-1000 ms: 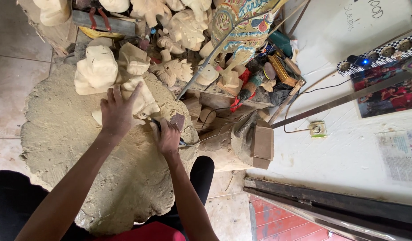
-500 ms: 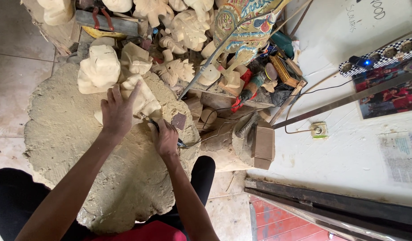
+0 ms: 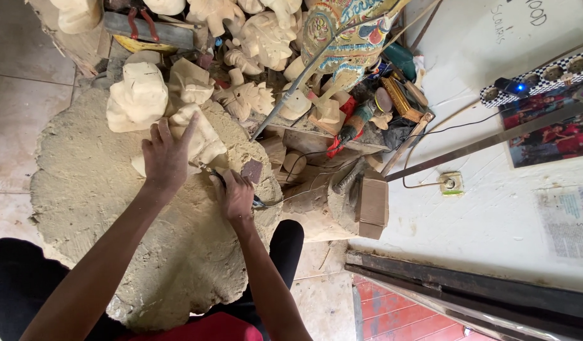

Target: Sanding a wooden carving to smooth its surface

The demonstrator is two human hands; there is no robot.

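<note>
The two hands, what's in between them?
In the head view, the pale wooden carving lies between them: the left hand rests flat on it, and the right hand works at its edge beside a small brown sandpaper piece.

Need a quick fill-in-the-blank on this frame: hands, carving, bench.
1. The left hand presses down on a pale wooden ____.
2. The right hand grips a ____ against the carving.
3. The carving sits on a round, dusty ____.
4. A wall socket shows on the ____ wall.

Missing words: carving; tool; stump; white
</note>
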